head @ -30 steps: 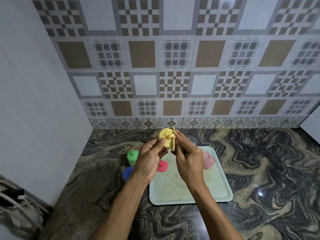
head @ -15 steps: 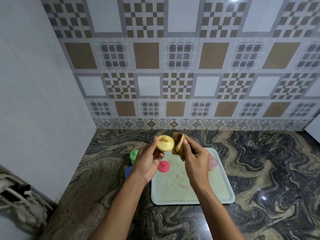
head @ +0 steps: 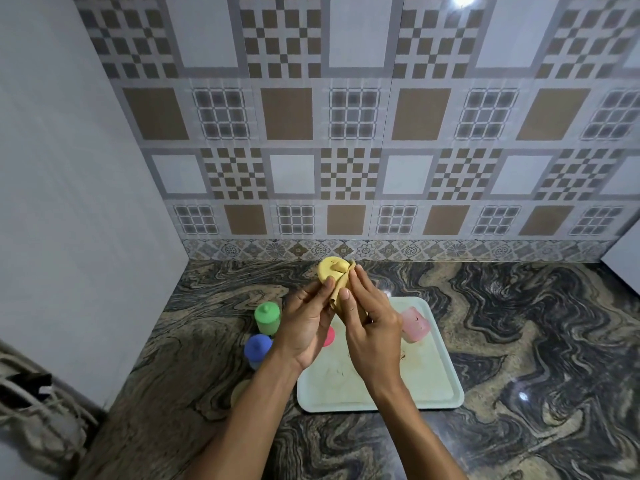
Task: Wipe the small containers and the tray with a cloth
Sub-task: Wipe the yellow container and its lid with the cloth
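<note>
Yellow plastic, the small knob-topped container [head: 330,270] is held up just beyond your fingertips, its knobbed face tilted back toward you. Your left hand [head: 308,323] grips it from the left and underneath. Your right hand [head: 372,327] pinches the folded tan cloth [head: 341,289] against its right side, so the right is best placed to rub. The pale green tray [head: 443,386] lies on the marbled surface [head: 519,323] beneath both hands.
</note>
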